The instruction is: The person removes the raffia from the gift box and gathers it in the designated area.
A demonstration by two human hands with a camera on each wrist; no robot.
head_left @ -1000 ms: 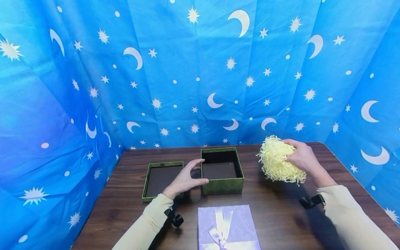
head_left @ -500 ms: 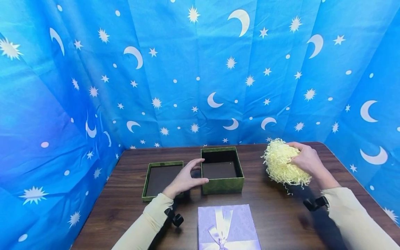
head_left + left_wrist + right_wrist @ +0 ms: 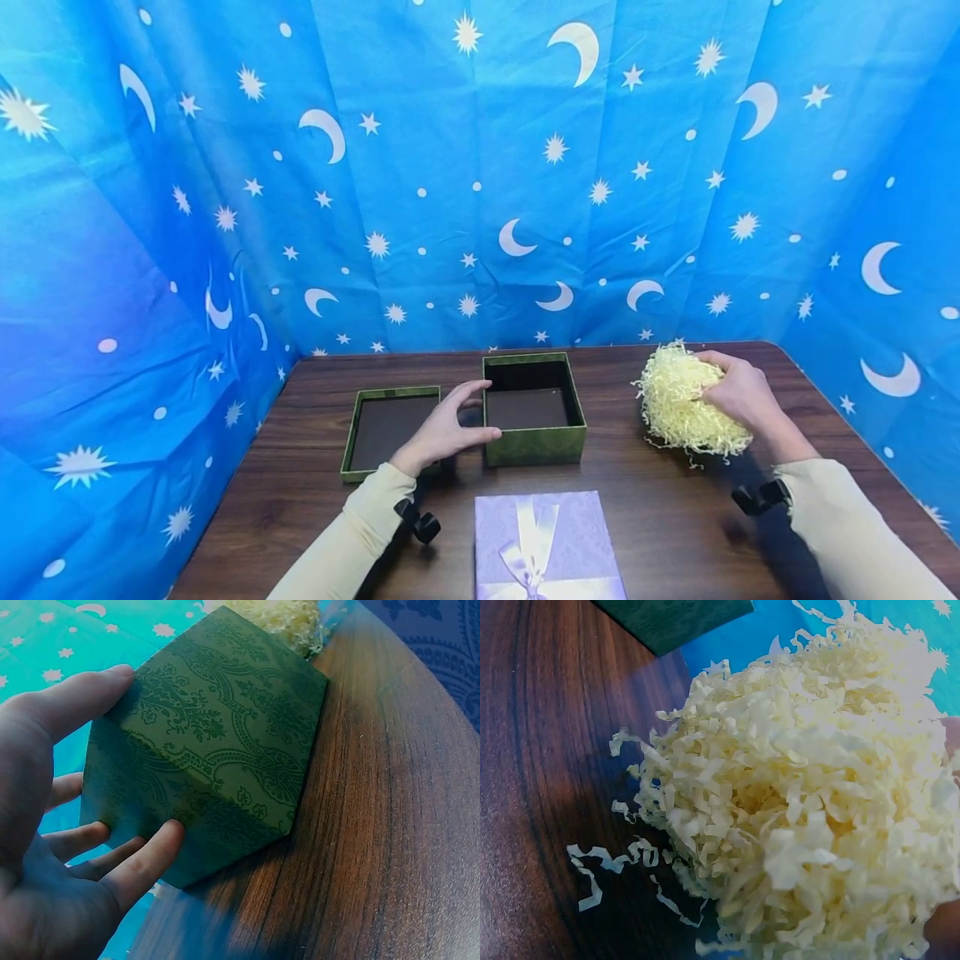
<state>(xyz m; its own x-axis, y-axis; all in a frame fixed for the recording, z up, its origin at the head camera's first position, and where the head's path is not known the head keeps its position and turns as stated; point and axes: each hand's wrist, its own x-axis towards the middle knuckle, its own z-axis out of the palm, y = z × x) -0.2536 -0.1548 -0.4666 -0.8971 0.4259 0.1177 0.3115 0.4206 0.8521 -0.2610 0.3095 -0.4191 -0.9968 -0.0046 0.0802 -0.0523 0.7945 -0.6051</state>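
Note:
My left hand (image 3: pixel 444 429) rests at the left side of a deep green box (image 3: pixel 534 447), thumb at the front rim and fingers loosely spread along the left wall. In the left wrist view, the same box's patterned outer walls (image 3: pixel 225 727) show beside the fingers. The box has a dark interior with nothing in it. On the right, my right hand (image 3: pixel 738 392) grips a bundle of pale yellow shredded paper (image 3: pixel 678 400), low over the table. Loose strands (image 3: pixel 592 862) trail from it in the right wrist view, where most of the hand is hidden.
A shallow green box lid (image 3: pixel 390 433) lies open side up left of the box. Nearer the body sits a lilac gift box (image 3: pixel 551 533) with a white ribbon bow. Behind the wooden table (image 3: pixel 285 533) hangs a blue curtain (image 3: pixel 420 275) with moons and stars.
The right hand and the shredded paper have shifted a little right and down, closer to the table. My left hand and the green box have stayed in place.

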